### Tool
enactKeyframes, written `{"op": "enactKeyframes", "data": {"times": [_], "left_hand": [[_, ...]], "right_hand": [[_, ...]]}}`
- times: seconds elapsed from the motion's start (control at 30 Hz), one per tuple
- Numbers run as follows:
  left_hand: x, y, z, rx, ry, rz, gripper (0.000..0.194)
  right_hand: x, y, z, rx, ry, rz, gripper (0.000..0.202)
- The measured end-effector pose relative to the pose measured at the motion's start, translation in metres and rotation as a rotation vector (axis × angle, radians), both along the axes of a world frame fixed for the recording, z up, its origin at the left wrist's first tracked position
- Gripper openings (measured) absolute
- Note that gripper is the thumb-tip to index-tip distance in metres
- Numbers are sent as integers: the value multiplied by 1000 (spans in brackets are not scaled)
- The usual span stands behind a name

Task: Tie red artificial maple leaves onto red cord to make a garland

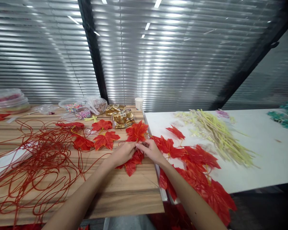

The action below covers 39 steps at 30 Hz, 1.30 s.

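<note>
Head view: left hand (126, 151) and right hand (151, 150) fingertips close together amid red leaves (136, 130), centre, held item indiscernible; gold packets (122, 119) bear illegible print; left-edge tubs (7, 91) hold pink material (5, 97).

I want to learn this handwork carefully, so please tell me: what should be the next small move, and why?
Perhaps the right hand should ease slightly aside for a check: it meets the left hand at the fingertips, between the upper red maple leaf and the lower red maple leaf, largely hiding that spot.

Slatted blinds (158, 70) (light-streaked) hang behind; a wooden table (129, 198) adjoins a white table (266, 148).
</note>
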<state>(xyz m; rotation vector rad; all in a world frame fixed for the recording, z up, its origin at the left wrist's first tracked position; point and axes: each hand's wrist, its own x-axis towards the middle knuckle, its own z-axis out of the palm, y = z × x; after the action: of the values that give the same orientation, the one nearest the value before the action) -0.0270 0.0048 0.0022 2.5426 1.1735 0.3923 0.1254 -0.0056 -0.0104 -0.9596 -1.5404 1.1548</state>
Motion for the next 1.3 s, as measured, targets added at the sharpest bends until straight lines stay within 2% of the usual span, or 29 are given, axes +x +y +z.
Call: {"op": "enactKeyframes", "data": {"times": [0.5, 1.3], "left_hand": [[-1, -1, 0, 60, 59, -9, 25], [0, -3, 6, 41, 65, -3, 25]], "right_hand": [[0, 0, 2, 0, -46, 7, 26], [-1, 0, 1, -20, -63, 8, 31]]}}
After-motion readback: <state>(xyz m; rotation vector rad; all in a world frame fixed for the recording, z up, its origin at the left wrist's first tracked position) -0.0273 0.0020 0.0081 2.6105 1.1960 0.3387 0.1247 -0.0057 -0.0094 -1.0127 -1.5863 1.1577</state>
